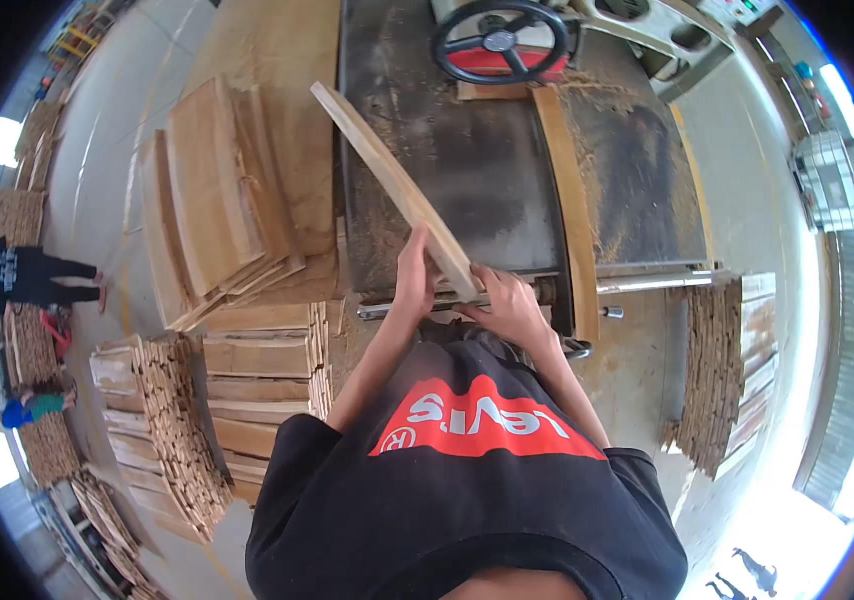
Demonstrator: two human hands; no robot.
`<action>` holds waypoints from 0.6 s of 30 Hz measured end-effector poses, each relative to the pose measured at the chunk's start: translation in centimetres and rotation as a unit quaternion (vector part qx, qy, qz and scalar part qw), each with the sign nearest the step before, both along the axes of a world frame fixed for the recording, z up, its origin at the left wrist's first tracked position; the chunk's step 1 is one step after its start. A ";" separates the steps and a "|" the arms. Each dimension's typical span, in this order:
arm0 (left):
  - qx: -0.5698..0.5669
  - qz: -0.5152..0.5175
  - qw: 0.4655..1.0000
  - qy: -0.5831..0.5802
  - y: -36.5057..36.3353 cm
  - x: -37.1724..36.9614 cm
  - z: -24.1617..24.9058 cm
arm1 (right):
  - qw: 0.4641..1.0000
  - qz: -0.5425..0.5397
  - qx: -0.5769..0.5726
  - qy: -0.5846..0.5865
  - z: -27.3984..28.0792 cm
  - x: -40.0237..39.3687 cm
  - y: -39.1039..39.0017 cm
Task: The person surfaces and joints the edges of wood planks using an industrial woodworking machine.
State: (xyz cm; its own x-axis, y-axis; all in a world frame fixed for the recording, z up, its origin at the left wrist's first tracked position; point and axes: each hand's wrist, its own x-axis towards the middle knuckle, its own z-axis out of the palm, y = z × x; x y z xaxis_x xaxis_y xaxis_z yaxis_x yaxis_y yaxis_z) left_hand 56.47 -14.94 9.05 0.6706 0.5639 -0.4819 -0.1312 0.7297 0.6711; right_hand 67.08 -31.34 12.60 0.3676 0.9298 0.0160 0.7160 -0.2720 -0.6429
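A long, narrow wooden board (397, 183) slants over the dark metal machine table (492, 150), its far end up and to the left. My left hand (415, 275) is closed on the board's left side near its close end, partly hidden by the wood. My right hand (509, 310) grips the close end from the right, with its fingers bent around the corner. Both hands are just in front of my body, at the near edge of the machine table.
A wooden fence strip (567, 210) crosses the sawdust-strewn table; a black handwheel (500, 42) sits beyond. Planks (212, 190) are piled at left, with board stacks (162, 430) below and another stack (732, 370) at right. A person in dark clothes (32, 275) stands far left.
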 end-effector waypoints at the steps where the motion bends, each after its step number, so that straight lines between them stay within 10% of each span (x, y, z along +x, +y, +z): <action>1: 0.043 -0.033 0.996 0.064 -1.2 0.1 0.8 | 0.999 0.000 -0.038 0.009 -0.4 0.5 -1.4; 15: 0.307 -0.242 0.913 0.117 -8.9 -0.3 -1.0 | 0.851 -0.236 -0.013 0.469 -8.3 -1.5 -13.7; 18: 0.566 -0.345 0.729 0.168 -8.6 1.1 2.3 | 0.800 -0.245 -0.105 0.537 -9.9 -0.9 -14.7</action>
State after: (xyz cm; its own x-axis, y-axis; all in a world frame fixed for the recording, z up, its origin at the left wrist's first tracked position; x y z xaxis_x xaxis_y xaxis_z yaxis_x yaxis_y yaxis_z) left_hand 57.56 -23.58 11.34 0.9344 0.3116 -0.1725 0.3163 -0.5034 0.8041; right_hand 66.19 -46.09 2.67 0.3863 0.6099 -0.6920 -0.4447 -0.5342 -0.7190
